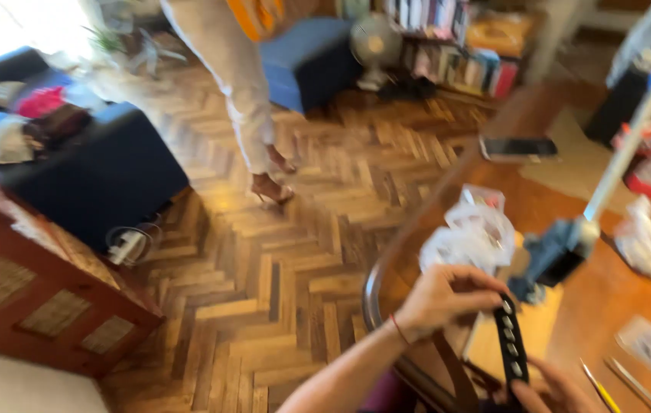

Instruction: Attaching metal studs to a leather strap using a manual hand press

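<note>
1. While the frame is blurry, I can tell I hold a black strip (511, 340) with a row of pale round studs; long axis runs near vertical in view, top end tipped slightly left, away from me, bottom end toward me.
2. My left hand (444, 298) has its fingers (486, 284) curled closed round the strip's top end, pinching it; strip hangs out below them.
3. My right hand (551, 390) at the bottom edge grips the strip's lower end; thumb on it, other fingers cut off, grip partly unclear.
4. Strip sits above the near rim of the wooden table (608, 306), between both hands.
5. Just beyond my left hand: crumpled clear plastic bags (472, 229). Right of the strip: grey-blue clamp block (551, 256) on a white pole (620, 157).
6. Farther on the table: dark phone (519, 147), white wad (650, 241).
7. Another person's legs (253, 115) stand on the parquet floor (264, 291), well apart from me.
</note>
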